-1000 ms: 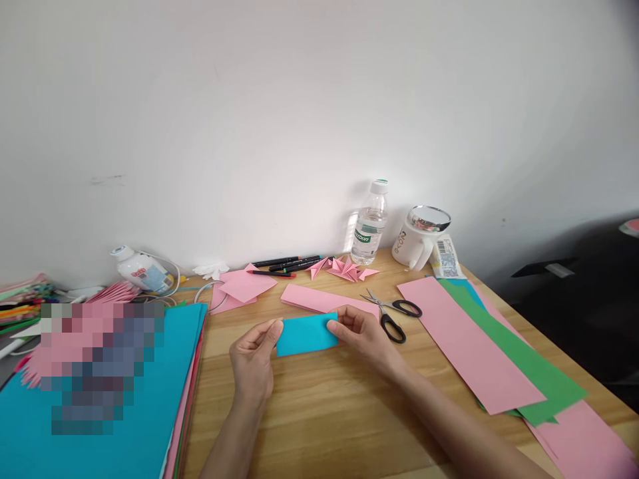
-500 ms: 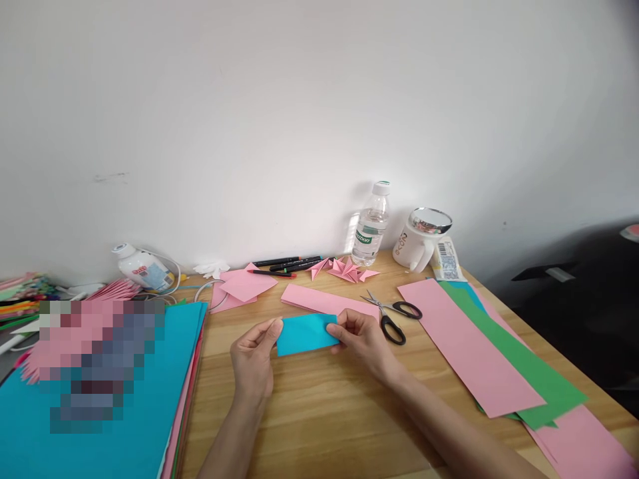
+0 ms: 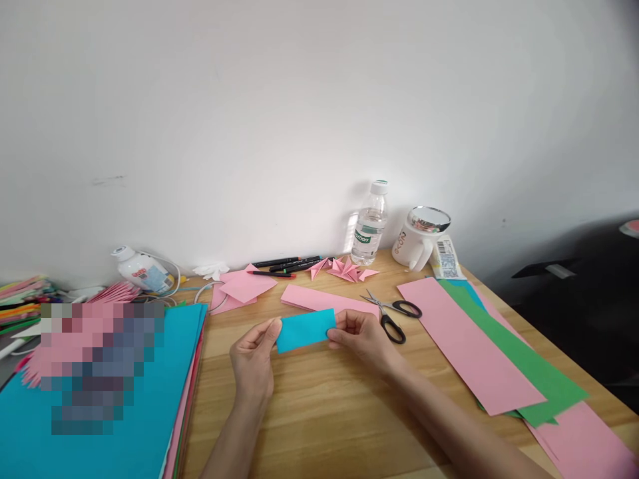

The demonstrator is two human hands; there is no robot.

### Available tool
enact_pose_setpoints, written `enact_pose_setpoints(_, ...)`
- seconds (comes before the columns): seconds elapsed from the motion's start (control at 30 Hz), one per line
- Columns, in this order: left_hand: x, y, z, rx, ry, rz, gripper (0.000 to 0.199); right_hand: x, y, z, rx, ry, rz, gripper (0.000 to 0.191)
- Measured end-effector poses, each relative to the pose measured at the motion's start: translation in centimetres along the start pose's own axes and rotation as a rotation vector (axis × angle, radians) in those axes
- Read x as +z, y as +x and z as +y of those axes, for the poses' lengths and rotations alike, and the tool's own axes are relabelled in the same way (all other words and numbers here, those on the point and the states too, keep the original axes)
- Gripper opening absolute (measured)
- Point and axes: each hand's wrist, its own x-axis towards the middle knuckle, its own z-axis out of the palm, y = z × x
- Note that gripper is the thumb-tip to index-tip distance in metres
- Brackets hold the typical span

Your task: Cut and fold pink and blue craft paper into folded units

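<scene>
A small blue rectangle of paper (image 3: 305,330) is held up over the wooden table, slightly tilted with its right end higher. My left hand (image 3: 255,352) pinches its left edge between thumb and fingers. At the right edge, my right hand (image 3: 362,338) grips the paper, thumb in front and fingers behind. Just beyond the paper lies a folded pink strip (image 3: 319,299), partly covered by my right hand. Black-handled scissors (image 3: 392,313) rest partly open to the right of that hand.
Long pink (image 3: 469,346) and green sheets (image 3: 539,379) overlap on the right. On the left lies a stack of large blue sheets (image 3: 170,372). Along the wall stand a water bottle (image 3: 369,229) and a white mug (image 3: 417,243), near folded pink pieces (image 3: 346,269) and several markers (image 3: 279,264).
The blue paper has tilted a little, its right end rising. My right thumb has shifted slightly lower along the right edge. Both hands keep their hold.
</scene>
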Motion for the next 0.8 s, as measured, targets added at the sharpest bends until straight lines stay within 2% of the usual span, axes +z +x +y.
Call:
enact_pose_setpoints(0.3, -0.23, -0.03, 0.15, 0.022, 0.026, 0.019, 0.028, 0.20, -0.17, -0.50, 0.021, 0.022, 0.040, 0.031)
enact_pose_setpoints(0.5, -0.23, 0.08, 0.22, -0.003, 0.006, 0.039, 0.031, -0.51, 0.02, -0.25, 0.046, -0.061, -0.061, 0.032)
enact_pose_setpoints(0.67, -0.28, 0.21, 0.29, 0.014, 0.028, 0.050, 0.030, -0.29, -0.02, -0.02, 0.023, -0.126, 0.006, 0.034)
enact_pose_setpoints(0.8, -0.13, 0.13, 0.40, 0.014, 0.030, 0.023, 0.029, -0.19, -0.24, -0.86, 0.017, -0.094, -0.091, 0.033)
